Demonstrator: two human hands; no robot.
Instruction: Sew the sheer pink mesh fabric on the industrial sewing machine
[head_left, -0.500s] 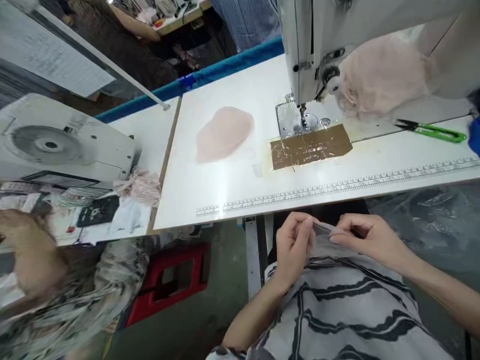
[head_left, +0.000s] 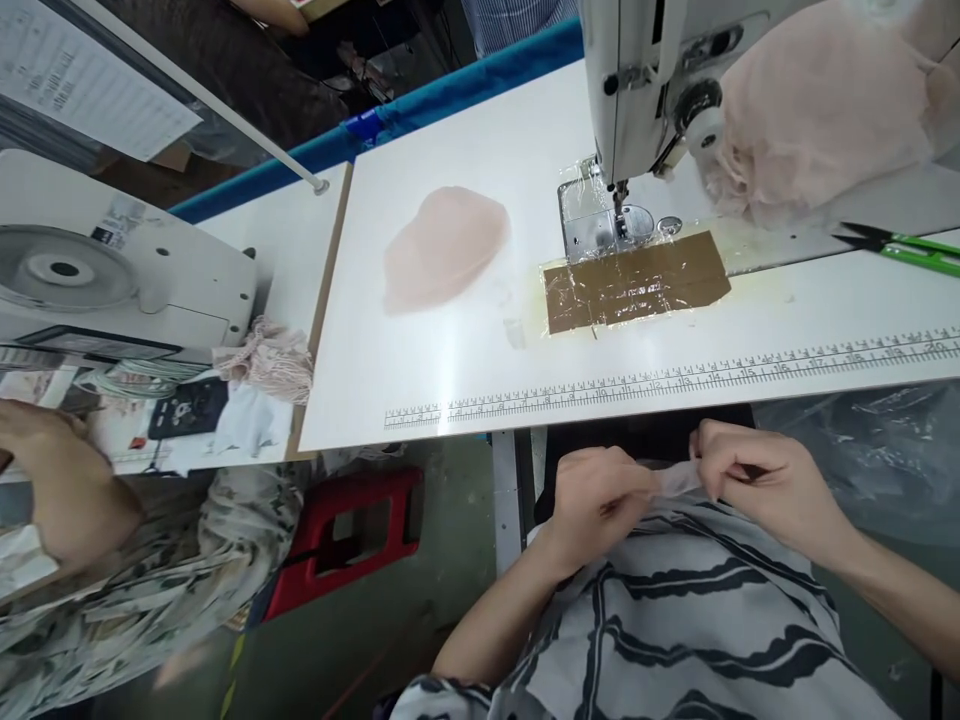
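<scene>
Between my two hands stretches a small piece of thin, sheer fabric (head_left: 679, 479), pale and see-through, held above my lap below the table's front edge. My left hand (head_left: 602, 500) is closed on one end of it, knuckles up. The other end is pinched between thumb and fingers of my right hand (head_left: 761, 477). Part of the fabric is hidden in the fingers. On the white table lies a flat, sheer pink fabric piece (head_left: 450, 248). To its right stands a sewing machine (head_left: 626, 110), its needle over the metal plate.
Brown tape (head_left: 637, 283) lies before the needle plate. Green thread snips (head_left: 911, 248) and a bunched pink fabric heap (head_left: 825, 110) are at the right. A printed ruler (head_left: 660, 384) runs along the front edge. At the left, a co-worker's arm (head_left: 71, 480) is beside another sewing machine (head_left: 112, 260).
My hands have moved slightly lower, and my left hand has turned from an upright pinch to knuckles up. The fabric between them is gathered narrower. The view has shifted a little.
</scene>
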